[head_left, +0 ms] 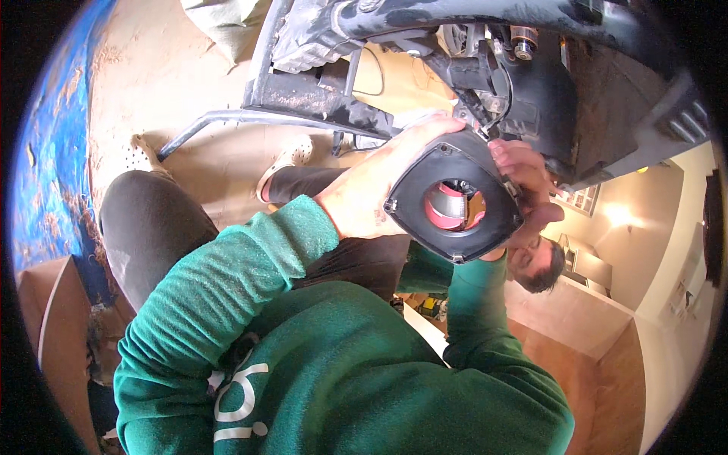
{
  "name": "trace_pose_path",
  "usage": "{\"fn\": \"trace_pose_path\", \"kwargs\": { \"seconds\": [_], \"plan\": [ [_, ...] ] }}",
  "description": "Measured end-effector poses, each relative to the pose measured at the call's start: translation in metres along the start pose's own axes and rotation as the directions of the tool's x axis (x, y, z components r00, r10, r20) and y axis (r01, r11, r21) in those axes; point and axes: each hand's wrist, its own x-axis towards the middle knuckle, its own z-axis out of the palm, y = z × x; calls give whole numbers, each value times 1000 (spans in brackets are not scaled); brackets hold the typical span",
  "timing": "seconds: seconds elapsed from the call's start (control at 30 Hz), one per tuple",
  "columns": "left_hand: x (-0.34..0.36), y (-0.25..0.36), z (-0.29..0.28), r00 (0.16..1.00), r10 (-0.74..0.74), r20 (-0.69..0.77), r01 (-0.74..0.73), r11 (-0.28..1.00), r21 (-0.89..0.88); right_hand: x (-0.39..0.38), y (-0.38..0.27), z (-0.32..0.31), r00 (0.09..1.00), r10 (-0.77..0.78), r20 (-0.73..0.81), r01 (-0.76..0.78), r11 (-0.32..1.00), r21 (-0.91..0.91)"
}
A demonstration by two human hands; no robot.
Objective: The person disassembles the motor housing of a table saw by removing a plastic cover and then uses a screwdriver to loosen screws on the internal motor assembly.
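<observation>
A black, rounded-square housing [410, 202] is tilted up in front of me, its round central opening turned my way. Inside the opening I see grey and pinkish-red surfaces. Small clips or lugs stand at its corners. My left hand [365, 191] grips its left side, the fingers passing behind it and partly hidden. On the other side my right hand [531, 176] holds the right edge with curled fingers, near a small metal fitting. Just beyond the housing is a black vehicle [402, 21] with a cable [509, 91] and exposed mechanical parts.
A grey metal tube [220, 116] slopes from the vehicle toward the floor, near my light clogs [142, 158]. A blue sheet [57, 152] lies at the left, with a pale sack [227, 23] at the back. Past my right forearm shows a person's head [540, 267].
</observation>
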Motion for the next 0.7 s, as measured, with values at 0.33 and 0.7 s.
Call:
{"fn": "trace_pose_path", "kwargs": {
  "seconds": [0.33,0.7],
  "plan": [
    [1,8,-3,999,-26,35,23,997,73,2,-4,-3,998,-39,52,39,999,10],
    [0,14,-3,994,-83,65,65,968,241,-10,9,-3,987,114,-115,-75,950,302]
  ]
}}
